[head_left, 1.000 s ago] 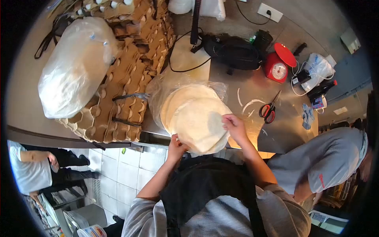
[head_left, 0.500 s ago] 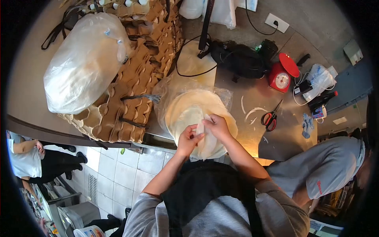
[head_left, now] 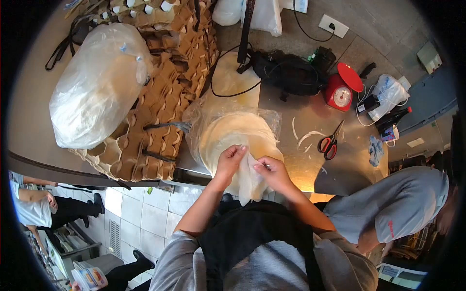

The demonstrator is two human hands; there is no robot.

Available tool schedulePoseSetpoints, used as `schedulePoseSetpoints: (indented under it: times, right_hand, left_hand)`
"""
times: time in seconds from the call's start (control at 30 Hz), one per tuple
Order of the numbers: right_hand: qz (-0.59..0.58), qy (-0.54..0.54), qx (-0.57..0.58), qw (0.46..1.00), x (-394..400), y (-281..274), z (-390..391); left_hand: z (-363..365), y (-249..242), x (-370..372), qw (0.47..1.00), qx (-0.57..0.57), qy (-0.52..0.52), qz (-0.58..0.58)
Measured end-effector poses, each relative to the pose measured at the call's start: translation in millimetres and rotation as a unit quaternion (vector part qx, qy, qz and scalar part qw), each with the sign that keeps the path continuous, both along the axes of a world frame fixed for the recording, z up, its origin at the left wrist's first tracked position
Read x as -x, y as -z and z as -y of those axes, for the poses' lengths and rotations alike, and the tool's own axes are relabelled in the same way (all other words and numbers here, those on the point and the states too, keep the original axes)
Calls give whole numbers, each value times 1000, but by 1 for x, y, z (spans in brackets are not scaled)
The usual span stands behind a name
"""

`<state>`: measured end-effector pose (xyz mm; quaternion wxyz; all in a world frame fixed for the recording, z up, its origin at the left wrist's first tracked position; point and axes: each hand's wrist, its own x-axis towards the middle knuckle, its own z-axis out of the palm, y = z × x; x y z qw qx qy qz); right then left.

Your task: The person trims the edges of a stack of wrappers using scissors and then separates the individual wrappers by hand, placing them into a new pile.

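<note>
A thin pale sheet [head_left: 250,180] hangs between my two hands, over the front edge of the round stack. My left hand [head_left: 230,164] pinches its upper left part. My right hand [head_left: 272,173] is closed on its right side, fingertips near the middle. Beneath and behind lies a stack of round, cream-coloured sheets [head_left: 242,124] on clear plastic [head_left: 194,116], at the edge of the metal table [head_left: 301,165]. Scissors [head_left: 330,143] with red and black handles and a few thin white strips [head_left: 305,139] lie to the right of the stack.
Egg trays [head_left: 162,111] and a full plastic bag [head_left: 99,85] stand left. A black bag [head_left: 286,72], a red scale [head_left: 341,89], a bottle [head_left: 395,116] and a blue cloth [head_left: 375,150] are behind and right. A co-worker [head_left: 388,203] is close at right; other people are at left.
Both hands have moved apart and slightly lower, drawing the thin sheet toward me; it now hangs longer below them. At lower left, another person's leg and a white tub have shifted.
</note>
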<state>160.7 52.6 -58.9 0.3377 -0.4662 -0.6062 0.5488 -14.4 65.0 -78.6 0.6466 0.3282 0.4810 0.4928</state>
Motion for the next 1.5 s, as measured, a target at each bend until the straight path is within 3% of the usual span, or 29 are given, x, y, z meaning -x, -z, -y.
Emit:
schedulePoseSetpoints:
  times: [0.07,0.17,0.27,0.3,0.4,0.63,0.77,0.97,1.33,1.5]
  right_hand:
    - [-19,30,2,999,-12,4,-1]
    - [-72,89,26,993,-19,1,-3]
    - [-30,126,-60,990,-6,-7,-5]
    - [-5,130,-60,990,-3,-12,-6]
    - [22,145,-67,987,1,-20,-7]
    - [-70,208,-15,976,-13,3,-15]
    - [-104,165,3,981,-8,-4,-10]
    - [-22,60,-58,996,0,-21,3]
    - [52,156,-134,977,15,-31,2]
    - [64,174,-143,972,11,-32,0]
  left_hand:
    - [3,-6,-4,1000,-14,-2,7]
    - [13,-19,-13,996,-49,-21,-73]
    - [23,-35,-26,959,-142,-18,-244]
    - [24,-25,-32,959,-173,-32,-220]
    - [29,-46,-33,938,-160,-4,-306]
    - [31,-28,-18,989,-66,-97,-85]
    - [30,-22,-16,987,-94,-59,-117]
    - [16,-46,-13,980,-132,-7,-148]
    - [25,-43,-25,971,-143,-9,-193]
    - [28,-50,-16,949,-165,-35,-266]
